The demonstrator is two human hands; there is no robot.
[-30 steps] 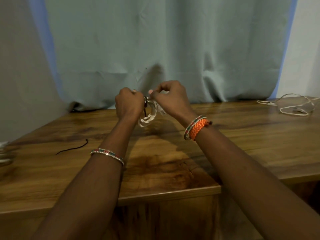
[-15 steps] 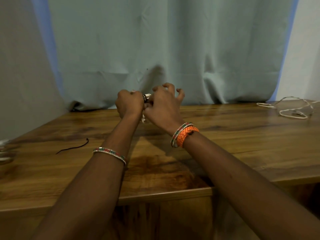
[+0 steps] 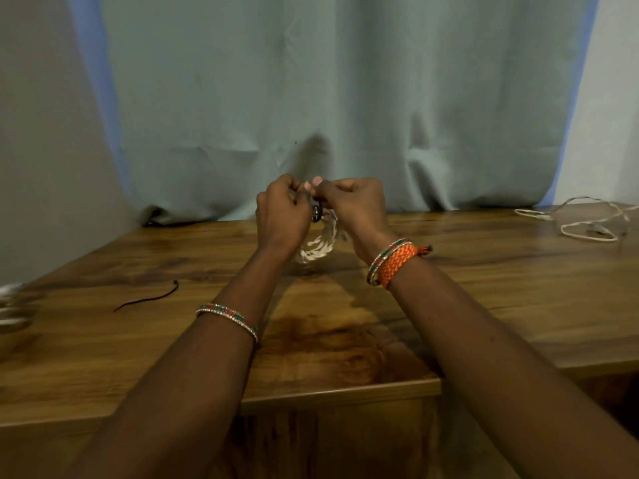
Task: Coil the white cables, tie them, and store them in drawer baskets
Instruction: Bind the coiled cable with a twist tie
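Note:
A coiled white cable (image 3: 320, 245) hangs between my two hands above the back of the wooden table (image 3: 484, 299). A black tie (image 3: 316, 214) wraps the top of the coil. My left hand (image 3: 281, 216) and my right hand (image 3: 356, 207) sit close together, and the fingertips of each pinch an end of the black tie. Most of the coil's top is hidden behind my hands. A second white cable (image 3: 584, 223) lies loose and uncoiled at the table's far right.
A spare black tie (image 3: 147, 299) lies on the table to the left. A blurred basket or bowl holding white things (image 3: 12, 319) shows at the left edge. A pale green curtain (image 3: 328, 98) hangs behind the table. The table's near edge steps inward below my arms.
My right hand, which had crossed over toward the left hand, has drawn back to the right, and the white coil hangs visible below the hands again.

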